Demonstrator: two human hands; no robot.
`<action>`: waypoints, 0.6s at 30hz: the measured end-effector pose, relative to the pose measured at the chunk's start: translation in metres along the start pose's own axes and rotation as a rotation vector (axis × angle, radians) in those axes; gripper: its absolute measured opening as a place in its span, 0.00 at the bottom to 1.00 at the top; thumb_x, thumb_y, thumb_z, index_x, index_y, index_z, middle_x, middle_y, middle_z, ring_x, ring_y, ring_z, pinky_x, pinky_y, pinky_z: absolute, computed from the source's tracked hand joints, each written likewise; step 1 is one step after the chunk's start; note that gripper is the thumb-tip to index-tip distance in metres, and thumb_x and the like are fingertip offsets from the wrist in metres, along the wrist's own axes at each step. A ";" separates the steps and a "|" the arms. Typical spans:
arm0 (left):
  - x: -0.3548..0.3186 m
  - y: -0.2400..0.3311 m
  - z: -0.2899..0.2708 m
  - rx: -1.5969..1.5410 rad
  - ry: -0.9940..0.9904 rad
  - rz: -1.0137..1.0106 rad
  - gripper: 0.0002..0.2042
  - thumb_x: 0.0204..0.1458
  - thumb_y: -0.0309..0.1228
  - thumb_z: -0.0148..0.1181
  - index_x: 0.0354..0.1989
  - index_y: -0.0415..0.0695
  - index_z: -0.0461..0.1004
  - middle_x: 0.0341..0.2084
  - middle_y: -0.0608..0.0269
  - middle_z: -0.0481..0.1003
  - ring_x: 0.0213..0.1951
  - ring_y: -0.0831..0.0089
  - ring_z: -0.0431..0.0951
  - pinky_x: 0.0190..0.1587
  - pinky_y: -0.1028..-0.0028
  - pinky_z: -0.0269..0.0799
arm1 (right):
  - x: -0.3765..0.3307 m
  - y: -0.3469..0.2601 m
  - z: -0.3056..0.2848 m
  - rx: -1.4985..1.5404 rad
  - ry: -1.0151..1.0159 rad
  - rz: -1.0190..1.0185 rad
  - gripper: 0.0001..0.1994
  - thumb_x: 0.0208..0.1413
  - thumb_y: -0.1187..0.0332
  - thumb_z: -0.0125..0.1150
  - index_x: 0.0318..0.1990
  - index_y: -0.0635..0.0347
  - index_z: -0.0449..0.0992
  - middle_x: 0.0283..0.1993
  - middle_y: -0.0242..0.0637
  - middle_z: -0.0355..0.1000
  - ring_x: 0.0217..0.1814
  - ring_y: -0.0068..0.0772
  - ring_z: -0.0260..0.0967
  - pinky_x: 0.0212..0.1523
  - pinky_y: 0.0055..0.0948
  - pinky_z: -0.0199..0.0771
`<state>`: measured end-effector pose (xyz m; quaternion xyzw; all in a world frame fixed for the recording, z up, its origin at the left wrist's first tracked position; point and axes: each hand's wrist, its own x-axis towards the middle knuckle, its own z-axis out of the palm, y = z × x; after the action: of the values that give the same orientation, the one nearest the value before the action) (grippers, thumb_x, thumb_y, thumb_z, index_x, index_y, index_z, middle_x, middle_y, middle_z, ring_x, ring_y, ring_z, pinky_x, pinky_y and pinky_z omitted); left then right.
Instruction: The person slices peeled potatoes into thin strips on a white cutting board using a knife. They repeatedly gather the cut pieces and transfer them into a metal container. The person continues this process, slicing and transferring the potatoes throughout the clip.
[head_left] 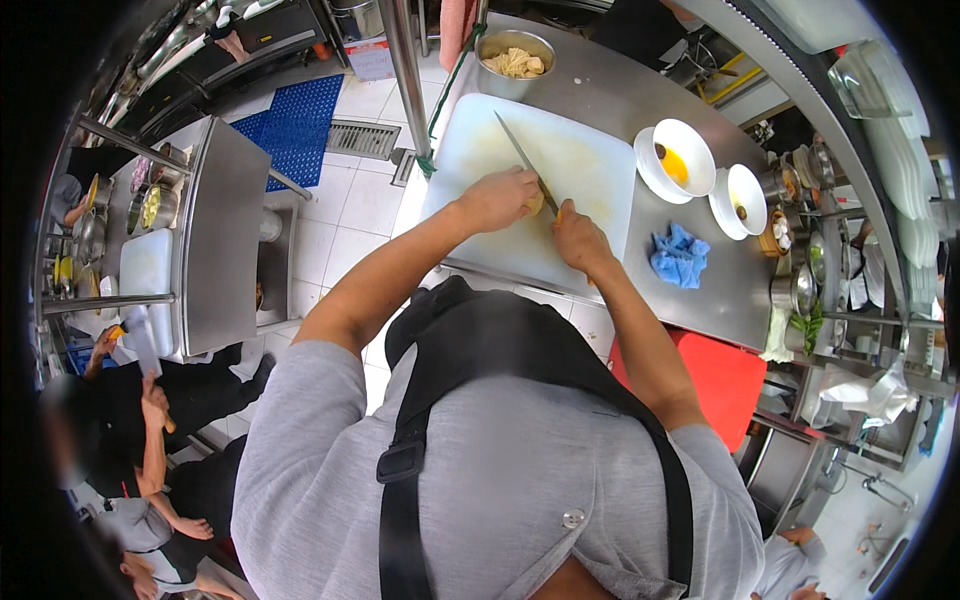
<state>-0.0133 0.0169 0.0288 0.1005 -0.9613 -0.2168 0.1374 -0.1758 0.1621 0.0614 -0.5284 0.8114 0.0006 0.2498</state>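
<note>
I see the person's right hand point(580, 238) with its grip tight around the handle of a knife point(521, 152), over the cutting board point(600, 190). The left hand point(500, 198) curls by a small yellow piece point(538, 204) on the board; I can't tell if its grip holds it. Past the board is a metal bowl point(505, 86). Right of the board are two white bowls point(702, 145) and a blue cloth point(680, 257).

Commercial kitchen

Stainless-steel worktables point(715, 310) stand left and right, each bearing a cutting board point(600, 150); a drain grate point(360, 139) is set into the tiled floor point(370, 205), far left; a co-worker point(155, 400) at near left grips a cleaver point(141, 340).
</note>
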 end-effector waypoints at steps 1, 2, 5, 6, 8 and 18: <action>-0.002 -0.001 0.002 0.000 0.005 -0.014 0.09 0.54 0.25 0.64 0.43 0.39 0.78 0.48 0.56 0.74 0.52 0.52 0.75 0.57 0.56 0.75 | 0.000 -0.002 -0.003 0.002 -0.006 0.006 0.16 0.72 0.65 0.41 0.54 0.70 0.67 0.47 0.67 0.80 0.53 0.68 0.79 0.57 0.58 0.77; -0.004 0.000 0.003 0.000 0.002 -0.031 0.09 0.54 0.26 0.65 0.43 0.39 0.78 0.48 0.56 0.74 0.52 0.52 0.75 0.57 0.56 0.75 | -0.006 -0.006 -0.009 0.004 -0.008 -0.015 0.16 0.72 0.65 0.42 0.54 0.70 0.66 0.47 0.67 0.80 0.54 0.68 0.79 0.57 0.58 0.77; -0.003 0.002 0.005 -0.001 -0.003 -0.050 0.10 0.53 0.27 0.67 0.42 0.39 0.78 0.48 0.57 0.74 0.53 0.53 0.74 0.58 0.56 0.75 | -0.014 -0.006 -0.015 0.008 -0.001 -0.038 0.16 0.72 0.64 0.43 0.54 0.70 0.66 0.47 0.68 0.80 0.54 0.68 0.79 0.58 0.58 0.76; -0.001 0.005 0.004 -0.005 -0.008 -0.035 0.10 0.52 0.27 0.67 0.42 0.40 0.78 0.48 0.57 0.74 0.53 0.53 0.74 0.58 0.56 0.74 | -0.003 0.002 0.005 0.012 0.004 -0.015 0.16 0.71 0.64 0.43 0.55 0.70 0.66 0.48 0.68 0.79 0.54 0.68 0.79 0.59 0.58 0.76; -0.001 0.003 0.003 0.003 0.018 -0.027 0.11 0.52 0.27 0.68 0.42 0.40 0.78 0.48 0.57 0.74 0.54 0.53 0.74 0.58 0.57 0.74 | 0.004 0.004 0.006 0.010 0.000 -0.011 0.17 0.71 0.62 0.47 0.55 0.69 0.66 0.47 0.68 0.79 0.54 0.69 0.79 0.58 0.58 0.75; -0.009 0.000 0.013 -0.011 0.063 -0.068 0.11 0.51 0.25 0.67 0.43 0.40 0.79 0.49 0.57 0.74 0.54 0.53 0.75 0.59 0.57 0.74 | -0.011 -0.002 -0.009 0.051 -0.016 -0.021 0.18 0.70 0.61 0.57 0.55 0.67 0.65 0.46 0.67 0.79 0.53 0.70 0.79 0.57 0.59 0.76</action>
<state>-0.0088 0.0238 0.0154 0.1390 -0.9512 -0.2235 0.1609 -0.1743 0.1684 0.0738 -0.5303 0.8036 -0.0187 0.2695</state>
